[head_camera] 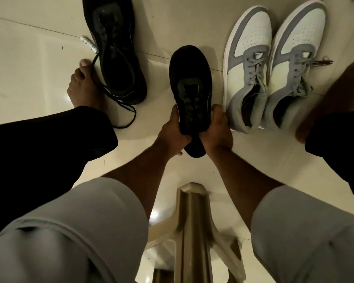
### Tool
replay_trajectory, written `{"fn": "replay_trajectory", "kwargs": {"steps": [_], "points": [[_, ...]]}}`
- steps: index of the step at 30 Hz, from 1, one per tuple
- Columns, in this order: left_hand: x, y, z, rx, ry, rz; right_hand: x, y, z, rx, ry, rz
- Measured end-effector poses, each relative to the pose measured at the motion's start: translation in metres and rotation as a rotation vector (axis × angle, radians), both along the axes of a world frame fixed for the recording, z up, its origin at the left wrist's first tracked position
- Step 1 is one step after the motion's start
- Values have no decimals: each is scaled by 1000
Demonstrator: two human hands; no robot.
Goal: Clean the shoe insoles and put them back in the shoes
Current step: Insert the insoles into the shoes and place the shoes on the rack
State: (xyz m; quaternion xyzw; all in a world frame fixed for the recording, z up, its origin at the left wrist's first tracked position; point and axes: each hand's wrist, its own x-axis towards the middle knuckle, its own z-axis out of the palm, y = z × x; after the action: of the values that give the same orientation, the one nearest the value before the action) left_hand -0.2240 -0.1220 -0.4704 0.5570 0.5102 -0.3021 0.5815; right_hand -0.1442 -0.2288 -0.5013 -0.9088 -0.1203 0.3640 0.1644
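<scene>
Black shoe (pixel 189 88): long axis runs away from you, toe far; your left hand (pixel 173 137) and right hand (pixel 216 131) grip its heel end from either side.

Black shoe (pixel 189 86), grey-white sneakers (pixel 274 66), cream floor (pixel 29 58)

A beige plastic stool (pixel 192 225) stands on pale floor tiles (pixel 29 58).
</scene>
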Motion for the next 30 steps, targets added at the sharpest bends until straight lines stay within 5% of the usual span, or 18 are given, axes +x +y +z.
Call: {"fn": "replay_trajectory", "kwargs": {"steps": [8, 18, 30], "points": [[2, 9, 1, 30, -5, -22, 2, -23, 18, 251, 203, -34], [-1, 13, -1, 24, -2, 17, 5, 21, 13, -134, 26, 194], [48, 46, 10, 202, -229, 80, 65, 60, 39, -22, -208, 385]]}}
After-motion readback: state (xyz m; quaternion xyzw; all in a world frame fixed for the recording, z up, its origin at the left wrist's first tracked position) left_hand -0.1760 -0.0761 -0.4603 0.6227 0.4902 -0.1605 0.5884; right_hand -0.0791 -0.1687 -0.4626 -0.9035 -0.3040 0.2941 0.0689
